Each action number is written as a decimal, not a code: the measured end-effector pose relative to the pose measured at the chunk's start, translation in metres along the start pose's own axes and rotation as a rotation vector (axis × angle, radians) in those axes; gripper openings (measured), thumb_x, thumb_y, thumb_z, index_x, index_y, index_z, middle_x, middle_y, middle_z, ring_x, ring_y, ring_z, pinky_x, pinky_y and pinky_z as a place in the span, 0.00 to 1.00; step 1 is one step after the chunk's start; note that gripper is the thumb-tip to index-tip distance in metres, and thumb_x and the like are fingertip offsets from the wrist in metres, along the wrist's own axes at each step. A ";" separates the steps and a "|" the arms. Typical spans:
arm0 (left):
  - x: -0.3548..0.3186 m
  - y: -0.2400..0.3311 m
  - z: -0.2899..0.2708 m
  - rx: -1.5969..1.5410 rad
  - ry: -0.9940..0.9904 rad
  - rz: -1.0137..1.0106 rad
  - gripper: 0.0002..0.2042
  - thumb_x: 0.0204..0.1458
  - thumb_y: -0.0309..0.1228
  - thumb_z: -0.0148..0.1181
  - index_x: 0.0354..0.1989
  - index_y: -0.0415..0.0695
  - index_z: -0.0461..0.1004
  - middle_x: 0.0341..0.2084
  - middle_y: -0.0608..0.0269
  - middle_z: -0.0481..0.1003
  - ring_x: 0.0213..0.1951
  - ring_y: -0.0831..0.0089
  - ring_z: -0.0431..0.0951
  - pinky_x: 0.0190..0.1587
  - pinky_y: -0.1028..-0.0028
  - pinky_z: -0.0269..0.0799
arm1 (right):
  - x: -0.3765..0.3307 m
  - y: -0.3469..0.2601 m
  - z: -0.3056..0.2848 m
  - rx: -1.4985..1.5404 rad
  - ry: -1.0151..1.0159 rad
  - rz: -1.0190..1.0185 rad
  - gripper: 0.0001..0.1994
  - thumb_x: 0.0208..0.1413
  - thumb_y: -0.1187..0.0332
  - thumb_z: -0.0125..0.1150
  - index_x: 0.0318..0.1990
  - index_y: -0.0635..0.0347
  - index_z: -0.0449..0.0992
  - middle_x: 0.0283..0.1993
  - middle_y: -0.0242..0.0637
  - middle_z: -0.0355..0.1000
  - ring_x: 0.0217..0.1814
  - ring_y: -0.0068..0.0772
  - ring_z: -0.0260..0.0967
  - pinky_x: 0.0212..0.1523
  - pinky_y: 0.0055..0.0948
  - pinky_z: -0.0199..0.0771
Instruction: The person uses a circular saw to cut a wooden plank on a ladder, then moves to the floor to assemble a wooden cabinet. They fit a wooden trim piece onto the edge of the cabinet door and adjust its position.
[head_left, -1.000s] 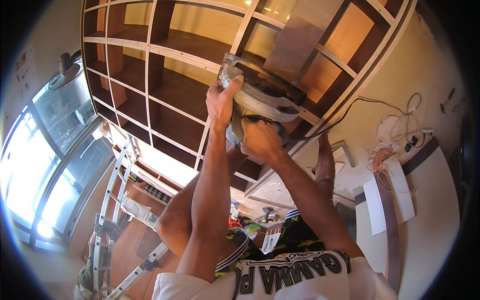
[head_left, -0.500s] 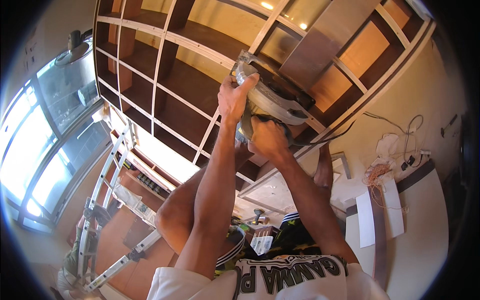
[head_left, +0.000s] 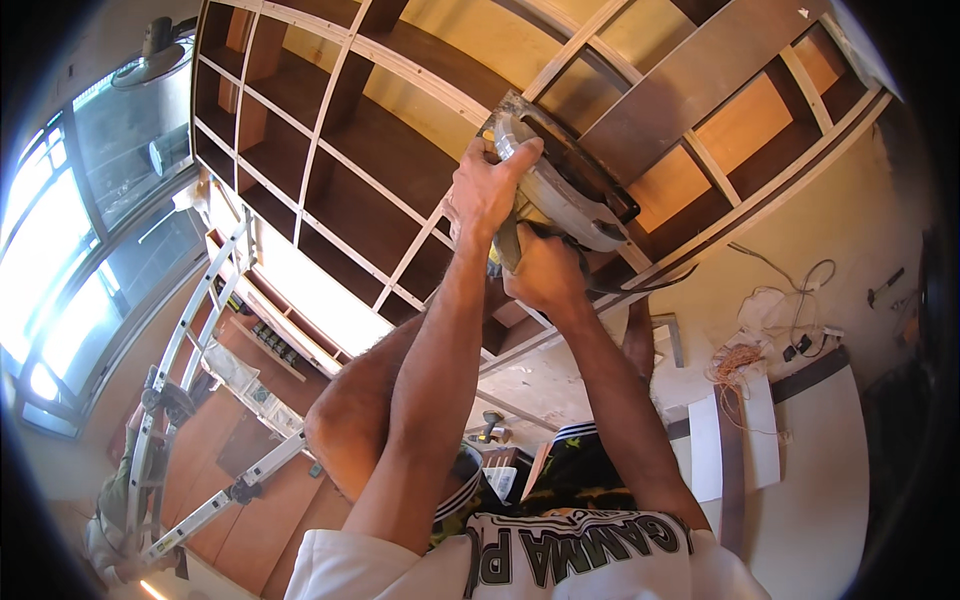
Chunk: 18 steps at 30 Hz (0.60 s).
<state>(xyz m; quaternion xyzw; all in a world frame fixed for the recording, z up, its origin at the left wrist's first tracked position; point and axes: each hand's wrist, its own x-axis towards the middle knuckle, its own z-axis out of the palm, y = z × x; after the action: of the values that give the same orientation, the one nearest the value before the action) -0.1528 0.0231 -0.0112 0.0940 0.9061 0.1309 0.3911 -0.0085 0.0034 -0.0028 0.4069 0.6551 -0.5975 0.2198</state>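
Observation:
Both my hands are closed on a grey circular saw (head_left: pixel 575 208), which rests on the pale wooden grid frame (head_left: pixel 428 240). My left hand (head_left: pixel 487 190) grips its front part, the thumb lying over the guard. Lower and nearer my body, my right hand (head_left: pixel 548 272) wraps round the rear handle; its fingertips are mostly hidden. A dark flat base plate runs along the saw's right side. The blade itself is out of sight. Just beyond the saw, a brown board (head_left: pixel 690 85) lies across the frame.
Dark open compartments (head_left: pixel 375 150) fill the frame. A black cord (head_left: pixel 650 285) trails right from the saw. Tangled orange cord (head_left: pixel 735 365) and pale board pieces (head_left: pixel 708 450) lie at right. A ladder (head_left: pixel 205 350) and another person (head_left: pixel 115 520) are at left; a cordless drill (head_left: pixel 490 425) lies below.
The whole view has shifted a little. The saw and both hands sit slightly farther right in the picture, with the grip unchanged.

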 end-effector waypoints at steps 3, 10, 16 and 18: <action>-0.002 0.001 0.000 -0.013 0.002 0.009 0.41 0.41 0.63 0.69 0.52 0.36 0.80 0.43 0.37 0.83 0.51 0.45 0.83 0.58 0.57 0.72 | -0.001 0.000 0.000 -0.008 0.000 -0.004 0.25 0.45 0.66 0.66 0.54 0.60 0.75 0.40 0.60 0.81 0.47 0.64 0.81 0.55 0.56 0.79; 0.001 0.002 0.004 0.026 0.026 0.047 0.37 0.44 0.65 0.68 0.45 0.37 0.82 0.39 0.45 0.84 0.47 0.53 0.83 0.54 0.61 0.74 | 0.001 0.002 -0.001 -0.044 0.056 -0.039 0.23 0.44 0.67 0.65 0.52 0.60 0.76 0.38 0.59 0.81 0.43 0.66 0.81 0.52 0.57 0.80; -0.003 -0.013 -0.003 0.091 0.082 0.038 0.44 0.48 0.78 0.54 0.49 0.45 0.80 0.42 0.38 0.83 0.50 0.41 0.82 0.55 0.50 0.71 | 0.008 0.010 0.021 -0.036 0.053 -0.194 0.18 0.41 0.67 0.67 0.42 0.63 0.78 0.34 0.64 0.80 0.40 0.67 0.81 0.46 0.58 0.82; -0.005 -0.025 -0.009 0.111 0.148 0.121 0.40 0.57 0.74 0.47 0.48 0.45 0.80 0.41 0.37 0.82 0.50 0.38 0.81 0.54 0.48 0.72 | 0.001 -0.004 0.018 0.015 0.116 -0.199 0.16 0.43 0.68 0.65 0.41 0.63 0.78 0.34 0.66 0.79 0.40 0.68 0.81 0.47 0.60 0.82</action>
<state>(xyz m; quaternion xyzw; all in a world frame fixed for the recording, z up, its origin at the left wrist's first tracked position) -0.1577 -0.0036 -0.0102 0.1602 0.9309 0.1107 0.3089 -0.0156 -0.0132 -0.0048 0.3755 0.6994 -0.5966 0.1182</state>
